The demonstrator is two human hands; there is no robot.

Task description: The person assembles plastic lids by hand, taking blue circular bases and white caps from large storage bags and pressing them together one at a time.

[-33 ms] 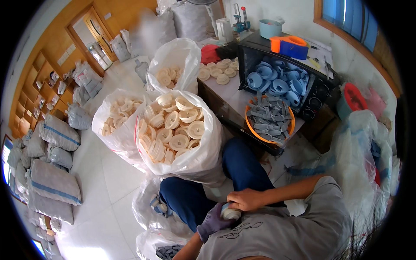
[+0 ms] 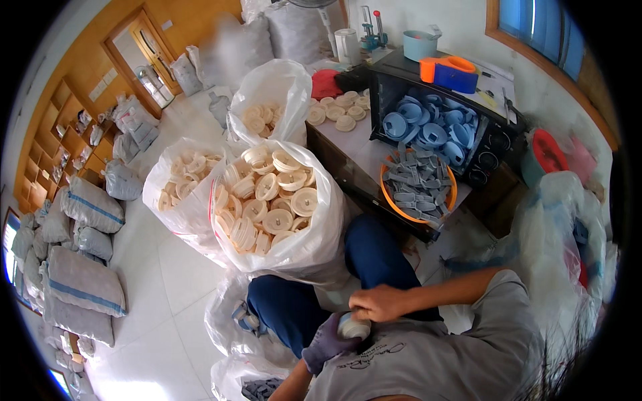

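Close to my body, my left hand (image 2: 332, 342), in a purple-grey glove, is wrapped round a round cream plastic part (image 2: 354, 327). My bare right hand (image 2: 378, 303) is closed at the upper side of that part, slightly blurred; its fingertips and anything between them are hidden. Just beyond my knees, a large white plastic bag (image 2: 314, 247) holds many similar cream round parts (image 2: 277, 220). An orange-rimmed basket (image 2: 453, 200) full of grey plastic clips (image 2: 418, 184) rests on the lowered oven door to the right.
A black oven (image 2: 491, 150) holds blue plastic cups (image 2: 433, 134). Cream discs (image 2: 346, 123) lie on the table behind. Another bag of cream parts (image 2: 180, 214) stands at left, and a bag with grey pieces (image 2: 231, 371) is beside my left arm. Filled sacks (image 2: 87, 277) line the left side.
My right hand has lifted very slightly at the cream part, showing a little more of it. The whole view has shifted a few pixels; my left hand keeps its hold.
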